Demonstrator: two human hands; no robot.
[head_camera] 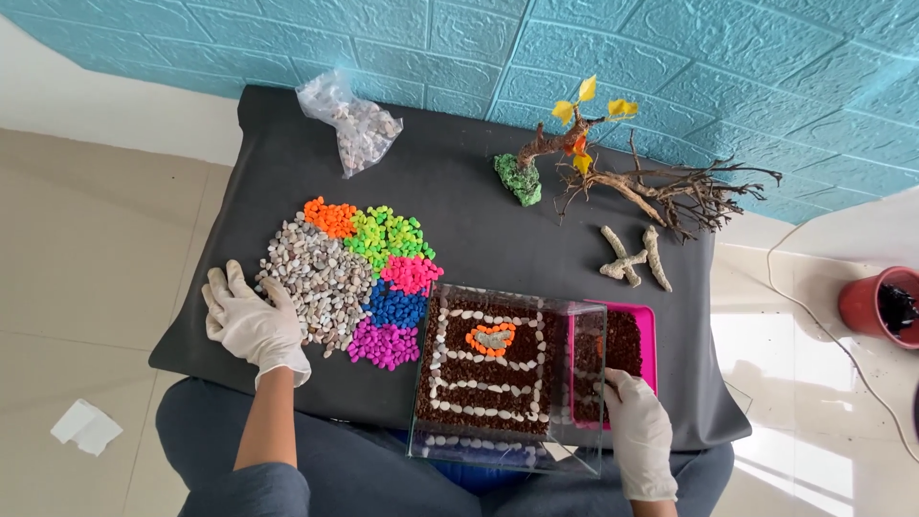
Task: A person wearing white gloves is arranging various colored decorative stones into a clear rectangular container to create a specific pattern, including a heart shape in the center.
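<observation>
My left hand (251, 321), in a white glove, lies flat with fingers spread on the edge of a pile of grey-white pebbles (321, 278). Beside that pile sit orange, green, pink, blue and magenta pebble heaps (392, 287). My gloved right hand (637, 421) rests at the right wall of a clear glass tank (507, 378), next to a pink tray of brown gravel (622, 345). The tank holds brown gravel with white pebble lines and an orange pebble heart. Whether the right hand grips anything is unclear.
A black cloth (459, 182) covers the small table. A plastic bag of pebbles (356, 124), a small artificial tree with yellow leaves (565, 144), driftwood branches (680, 191) and pale coral pieces (637, 258) lie at the back. A red pot (876, 304) stands on the floor to the right.
</observation>
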